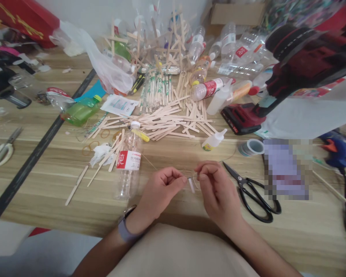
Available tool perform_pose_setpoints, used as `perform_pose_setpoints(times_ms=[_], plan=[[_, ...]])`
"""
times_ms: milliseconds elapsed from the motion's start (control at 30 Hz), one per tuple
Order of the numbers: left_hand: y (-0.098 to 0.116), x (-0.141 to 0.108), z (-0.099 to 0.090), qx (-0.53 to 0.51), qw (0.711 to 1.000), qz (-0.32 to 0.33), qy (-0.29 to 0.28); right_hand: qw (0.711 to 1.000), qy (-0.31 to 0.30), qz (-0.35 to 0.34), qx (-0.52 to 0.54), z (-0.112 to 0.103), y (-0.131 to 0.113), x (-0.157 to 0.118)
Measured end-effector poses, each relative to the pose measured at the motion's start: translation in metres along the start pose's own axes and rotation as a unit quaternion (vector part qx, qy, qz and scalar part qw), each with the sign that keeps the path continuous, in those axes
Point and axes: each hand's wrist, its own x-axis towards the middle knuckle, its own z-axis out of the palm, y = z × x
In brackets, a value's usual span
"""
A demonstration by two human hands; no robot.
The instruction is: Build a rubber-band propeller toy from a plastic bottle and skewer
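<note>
Thumb and forefinger of my left hand [165,190] are pinched on a thin string [149,161], which runs back toward the clear water bottle [128,179]. My right hand [217,188] is closed too, its fingertips pinching the string just across a small gap. In that gap hangs a short pale strip [192,185], close to the left fingertips; how it is attached is too small to tell. The bottle stands upright, capped, with a red and white label, left of my left hand. Black-handled scissors [255,194] lie right of my right hand.
Many wooden craft sticks [167,119] are heaped beyond the bottle. A small glue bottle [215,139], a tape roll [251,147] and a red cordless drill [243,117] stand at the right. Near the left edge lie white-handled scissors [4,150]. Plastic bottles crowd the back.
</note>
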Motion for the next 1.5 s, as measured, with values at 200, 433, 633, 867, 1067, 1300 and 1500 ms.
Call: perform_pose_setpoints(times_ms=[200, 433, 633, 867, 1067, 1300, 1500], plan=[[0.001, 0.000, 0.001, 0.049, 0.998, 0.020, 0.017, 0.999, -0.016, -0.001, 0.044, 0.002, -0.005, -0.002], [-0.004, -0.002, 0.001, 0.077, 0.993, 0.065, 0.057, 0.995, -0.048, -0.054, 0.068, 0.000, 0.000, -0.003], [-0.006, -0.001, 0.001, 0.075, 0.991, 0.077, 0.075, 0.996, -0.058, -0.040, 0.058, 0.004, 0.005, -0.005], [-0.004, 0.004, -0.001, 0.010, 0.998, 0.039, 0.056, 0.994, -0.065, -0.086, 0.020, 0.001, 0.007, -0.005], [0.001, 0.003, -0.001, -0.116, 0.993, -0.013, 0.001, 0.990, -0.077, -0.117, -0.004, 0.001, 0.008, -0.003], [0.001, 0.003, -0.003, -0.183, 0.982, -0.034, -0.020, 0.988, -0.081, -0.129, -0.028, 0.001, 0.008, -0.003], [0.001, 0.003, -0.003, -0.207, 0.977, -0.038, -0.026, 0.987, -0.090, -0.129, -0.032, 0.001, 0.009, -0.002]])
